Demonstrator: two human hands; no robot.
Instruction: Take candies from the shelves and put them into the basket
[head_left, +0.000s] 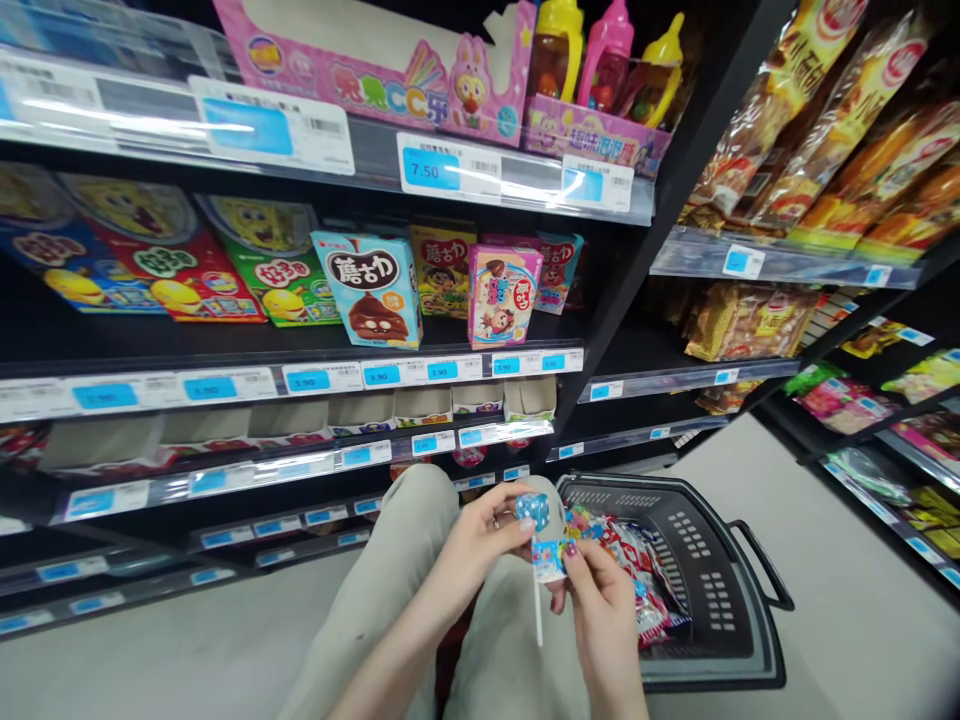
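A lollipop [532, 509] in a blue dotted wrapper is held by my left hand [491, 530], thumb and fingers closed around its head. Its white stick points down. My right hand [596, 590] pinches the colourful printed wrapper flap [551, 560] just below the lollipop's head. Both hands are over my knees, close together. Right beside them stands a grey shopping basket [712, 560] with several bright candy bags [637, 575] inside.
Shelves in front hold snack boxes, among them a light blue box [371, 290] and a pink box [504, 297]. Small open cartons [424, 405] line the shelf below. Packaged bread [810, 120] hangs over the right shelf. Grey floor [817, 520] lies beyond the basket.
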